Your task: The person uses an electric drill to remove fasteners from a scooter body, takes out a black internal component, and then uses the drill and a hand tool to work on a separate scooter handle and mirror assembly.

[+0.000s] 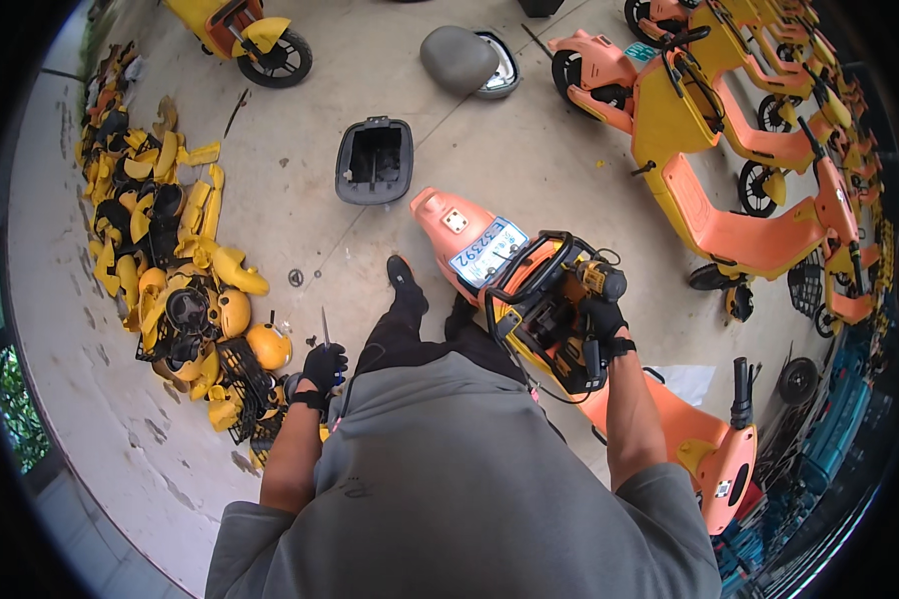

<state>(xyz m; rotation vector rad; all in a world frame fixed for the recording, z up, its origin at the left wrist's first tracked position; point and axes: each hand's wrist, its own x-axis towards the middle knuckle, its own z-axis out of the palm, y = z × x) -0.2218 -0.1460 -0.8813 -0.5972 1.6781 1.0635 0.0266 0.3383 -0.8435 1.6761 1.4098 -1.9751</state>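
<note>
Head view. The gloved right hand (603, 321) is closed around a yellow cordless drill (587, 329), held over the open seat bay of an orange scooter (669, 409). The gloved left hand (324, 365) grips what appears to be a screwdriver (325, 325), beside a pile of yellow parts (170, 270).

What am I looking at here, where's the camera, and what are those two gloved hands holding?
The single picture comes from a fisheye camera on a person's head, looking down, so edges bend. The left hand, in a black glove, grips a thin screwdriver-like tool. The right hand holds a yellow and black power drill over the open seat bay of an orange electric scooter. On the concrete floor lie a removed black seat base, a grey seat and a pile of yellow plastic parts. More scooters stand at right.
</note>
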